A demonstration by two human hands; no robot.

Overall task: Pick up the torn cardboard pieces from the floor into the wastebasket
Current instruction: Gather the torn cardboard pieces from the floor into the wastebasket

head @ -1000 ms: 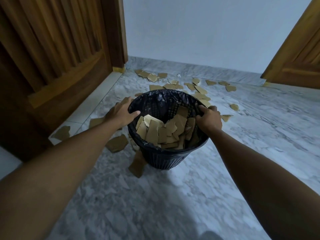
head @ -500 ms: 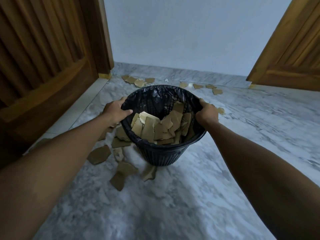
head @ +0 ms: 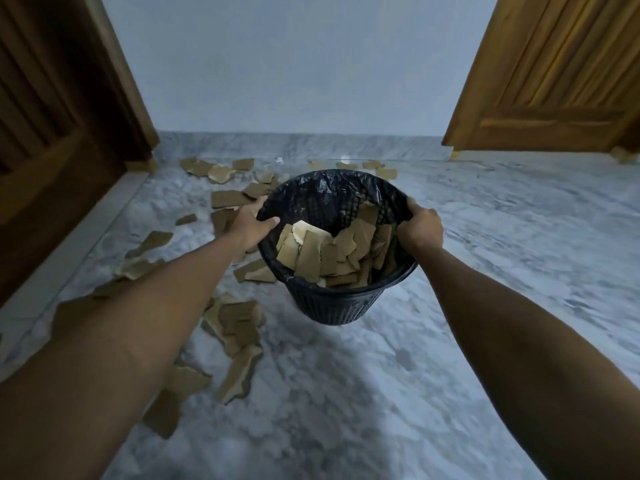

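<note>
A black mesh wastebasket with a black plastic liner is held above the marble floor, tilted toward me. Several torn cardboard pieces fill its lower half. My left hand grips the left rim, thumb over the edge. My right hand grips the right rim with curled fingers. More torn brown cardboard pieces lie on the floor: a cluster below my left forearm, others behind the basket on the left, and a few near the back wall.
A dark wooden door stands along the left with a pale threshold strip. Another wooden door stands open at the back right. A plain white wall closes the far end. Grey marble floor spreads to the right.
Both hands have kept hold of the rim while the basket has shifted right and back from the left door. More loose cardboard pieces on the floor have come into view at the lower left.
</note>
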